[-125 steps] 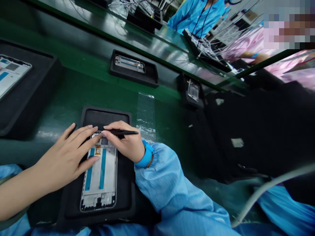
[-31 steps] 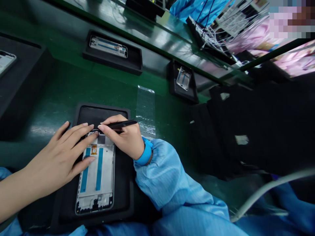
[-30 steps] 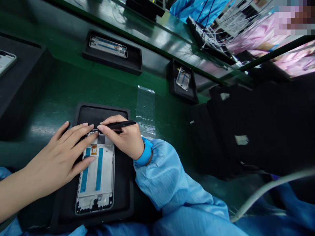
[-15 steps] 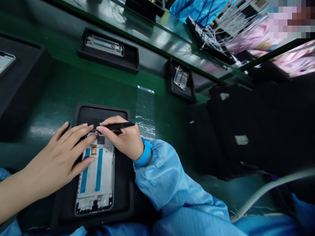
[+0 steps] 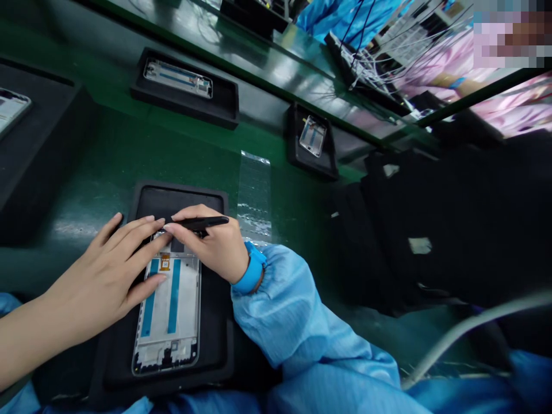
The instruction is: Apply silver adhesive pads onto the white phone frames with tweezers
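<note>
A silver phone frame (image 5: 187,305) with two blue strips and a small orange flex connector (image 5: 165,262) lies lengthwise in a black foam tray (image 5: 218,322). My left hand (image 5: 107,270) rests across its left side, fingers stretched out and apart. The left fingertips touch the frame's top end. Between thumb and fingers, my right hand (image 5: 215,244) grips a slim black pen-like tool (image 5: 204,222). The tool's tip is at the frame's top edge, hidden by the fingers. A blue band (image 5: 252,269) circles the right wrist.
Two black trays (image 5: 226,112) (image 5: 329,164) with phone frames stand along the back. Another foam block (image 5: 38,155) carries a frame at far left. Clear film (image 5: 254,195) lies on the green table (image 5: 172,149). Dark stacked trays (image 5: 466,218) fill the right. A person in pink sits beyond.
My right hand and the black tool have shifted slightly left along the frame's top edge. My left hand stays nearly still. Across the table, the person's arm has moved.
</note>
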Motion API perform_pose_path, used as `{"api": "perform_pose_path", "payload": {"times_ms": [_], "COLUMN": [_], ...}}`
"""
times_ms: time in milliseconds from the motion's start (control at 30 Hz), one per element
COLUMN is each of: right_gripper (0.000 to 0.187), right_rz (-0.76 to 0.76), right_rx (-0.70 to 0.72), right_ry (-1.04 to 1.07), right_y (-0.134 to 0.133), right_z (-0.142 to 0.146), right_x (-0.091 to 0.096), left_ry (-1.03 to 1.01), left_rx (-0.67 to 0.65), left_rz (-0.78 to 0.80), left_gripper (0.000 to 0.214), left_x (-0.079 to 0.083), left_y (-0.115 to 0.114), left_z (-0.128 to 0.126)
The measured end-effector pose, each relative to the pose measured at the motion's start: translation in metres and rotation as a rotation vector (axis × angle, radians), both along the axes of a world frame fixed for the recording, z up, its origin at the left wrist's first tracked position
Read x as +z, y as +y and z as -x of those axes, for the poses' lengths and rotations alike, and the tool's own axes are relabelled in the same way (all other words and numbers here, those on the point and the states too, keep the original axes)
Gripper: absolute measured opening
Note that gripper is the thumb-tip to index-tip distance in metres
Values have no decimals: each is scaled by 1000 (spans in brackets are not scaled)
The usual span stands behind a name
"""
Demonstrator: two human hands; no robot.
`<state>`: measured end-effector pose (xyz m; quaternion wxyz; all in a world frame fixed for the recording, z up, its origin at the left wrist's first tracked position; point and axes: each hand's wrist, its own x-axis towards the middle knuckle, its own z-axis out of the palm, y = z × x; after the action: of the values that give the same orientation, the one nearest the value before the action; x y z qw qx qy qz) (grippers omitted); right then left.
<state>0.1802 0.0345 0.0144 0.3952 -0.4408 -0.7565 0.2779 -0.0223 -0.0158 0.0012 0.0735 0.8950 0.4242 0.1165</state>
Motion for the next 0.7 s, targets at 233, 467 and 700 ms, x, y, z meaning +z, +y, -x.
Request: {"api": "perform_pose_path", "payload": {"times_ms": [233,467,700], "right_gripper": [11,12,7], "right_rz": [101,67,39], "right_rx": [-71,-76,-35], "right_ry": [86,75,109], "right_y": [1,-1,-2], "right_z": [0,0,-1], "right_x": [1,1,-1], "left_ry": [9,-6,-28], "left_rx": [-4,7,3], "left_rz": [6,16,-12], "left_gripper": [56,57,57], "left_x": [0,0,-2], "left_y": [0,1,1], "left_z": [1,0,1]}}
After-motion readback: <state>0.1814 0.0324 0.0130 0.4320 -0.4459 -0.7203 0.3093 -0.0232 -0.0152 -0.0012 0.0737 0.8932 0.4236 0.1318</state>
